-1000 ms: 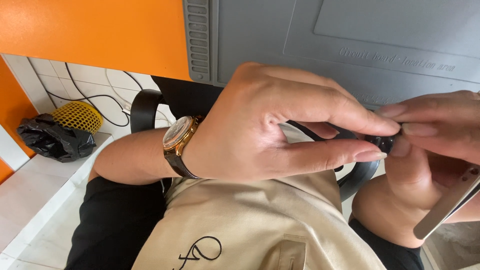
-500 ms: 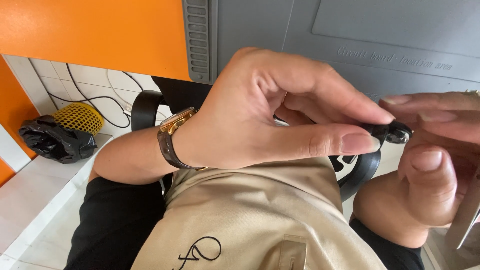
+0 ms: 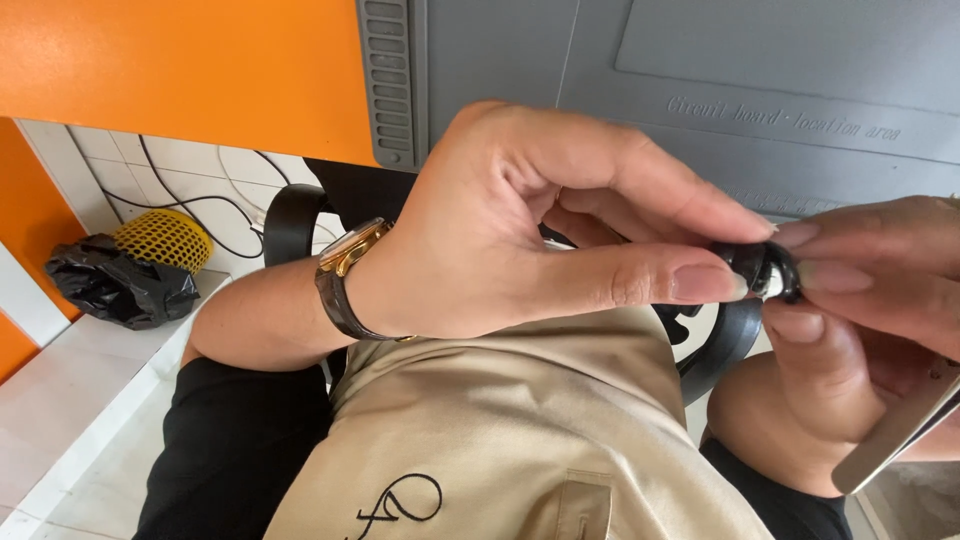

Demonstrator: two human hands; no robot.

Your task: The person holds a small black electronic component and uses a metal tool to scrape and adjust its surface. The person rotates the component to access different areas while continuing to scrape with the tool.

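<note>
— Where was the small black rounded part (image 3: 770,270)?

— Right of centre in the frame, pinched by the left hand (image 3: 530,240), thumb and forefinger closed on its left side. The right hand (image 3: 860,330) met it from the right edge, fingertips clamped on it too, with a flat silver metal tool (image 3: 895,435) tucked in that grip.

— What lay around?

— A grey ribbed work mat (image 3: 600,60) on the orange tabletop (image 3: 180,70) above; a beige apron (image 3: 510,440) below; a crumpled black bag (image 3: 115,285) and yellow mesh (image 3: 165,240) at left.
</note>
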